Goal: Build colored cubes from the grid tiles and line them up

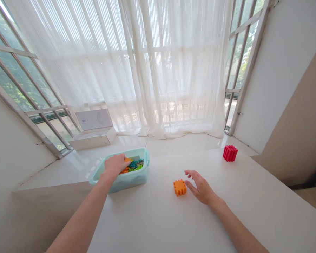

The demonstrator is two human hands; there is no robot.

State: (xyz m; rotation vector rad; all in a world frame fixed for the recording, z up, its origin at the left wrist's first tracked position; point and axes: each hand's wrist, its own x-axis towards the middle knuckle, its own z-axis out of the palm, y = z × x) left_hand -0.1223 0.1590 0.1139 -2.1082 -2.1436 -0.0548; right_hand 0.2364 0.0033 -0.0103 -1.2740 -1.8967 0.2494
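My left hand (116, 164) reaches down into a pale blue plastic tub (144, 174) at the table's left edge. Its fingers are curled among the orange, green and teal interlocking pieces (135, 165) inside; what they grip is hidden. My right hand (200, 186) hovers open just right of a small orange cube (179, 187) built of such pieces, fingers spread, close to it but apart. A red cube (230, 153) of the same kind stands at the table's far right.
The white table (173, 218) runs from the tub to the right edge. Behind it lie a glossy window ledge, a white box (92, 133) with its lid raised, sheer curtains (152, 70) and window frames.
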